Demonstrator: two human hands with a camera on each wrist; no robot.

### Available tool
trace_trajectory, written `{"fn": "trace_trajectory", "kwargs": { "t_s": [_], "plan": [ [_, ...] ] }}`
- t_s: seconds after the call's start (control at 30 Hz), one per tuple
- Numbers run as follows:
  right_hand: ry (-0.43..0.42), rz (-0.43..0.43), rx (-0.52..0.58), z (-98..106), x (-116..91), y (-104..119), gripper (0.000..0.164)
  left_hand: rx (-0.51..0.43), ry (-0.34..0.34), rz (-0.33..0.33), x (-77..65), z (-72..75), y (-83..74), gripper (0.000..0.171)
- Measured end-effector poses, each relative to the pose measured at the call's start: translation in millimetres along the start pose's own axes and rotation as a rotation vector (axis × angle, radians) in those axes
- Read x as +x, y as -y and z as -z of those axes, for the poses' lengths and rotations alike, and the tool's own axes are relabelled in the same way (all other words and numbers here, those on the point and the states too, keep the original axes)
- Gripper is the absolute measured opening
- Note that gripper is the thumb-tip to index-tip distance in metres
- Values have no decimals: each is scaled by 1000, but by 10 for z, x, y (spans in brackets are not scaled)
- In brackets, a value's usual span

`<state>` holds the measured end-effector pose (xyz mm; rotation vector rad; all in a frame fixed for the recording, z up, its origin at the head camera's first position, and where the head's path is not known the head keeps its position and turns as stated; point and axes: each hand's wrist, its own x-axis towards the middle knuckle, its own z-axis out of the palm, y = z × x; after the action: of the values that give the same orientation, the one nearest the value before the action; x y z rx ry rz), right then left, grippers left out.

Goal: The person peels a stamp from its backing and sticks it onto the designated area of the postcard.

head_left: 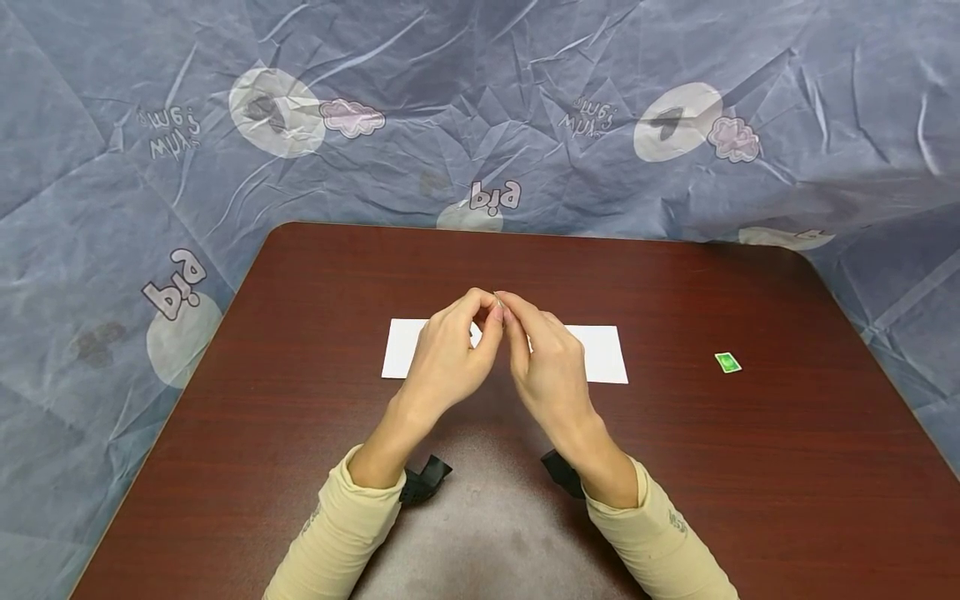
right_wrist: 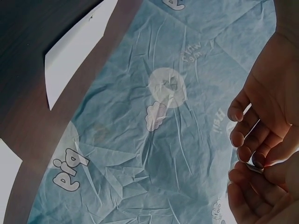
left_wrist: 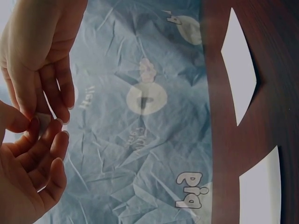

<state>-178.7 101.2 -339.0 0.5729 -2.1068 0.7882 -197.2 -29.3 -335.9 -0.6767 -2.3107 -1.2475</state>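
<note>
In the head view, both hands meet at the fingertips above the middle of the table. My left hand (head_left: 453,350) and my right hand (head_left: 551,362) pinch one tiny, flat, pale piece (left_wrist: 44,122) between thumbs and fingers. Fingertips cover most of it, so its kind does not show. Beneath the hands lie two white paper sheets: a left sheet (head_left: 401,348) and a right sheet (head_left: 603,354), their inner parts hidden by the hands in the head view. The left wrist view shows the sheets lying apart.
A small green square with a white border (head_left: 727,362) lies on the brown table (head_left: 795,467), to the right of the sheets. Wrinkled blue-grey printed cloth (head_left: 465,92) hangs behind the table and at its sides. Black straps show at both wrists.
</note>
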Motion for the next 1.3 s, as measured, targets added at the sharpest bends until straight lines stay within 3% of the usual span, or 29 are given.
{"fn": "trace_trajectory", "kwargs": {
  "t_s": [0.6, 1.3],
  "plan": [
    [0, -61, 205, 17, 34, -21, 15, -33, 22, -3, 8, 42, 5, 11],
    [30, -94, 233, 34, 45, -21, 15, -37, 27, -7, 13, 61, 9, 11]
  ]
}}
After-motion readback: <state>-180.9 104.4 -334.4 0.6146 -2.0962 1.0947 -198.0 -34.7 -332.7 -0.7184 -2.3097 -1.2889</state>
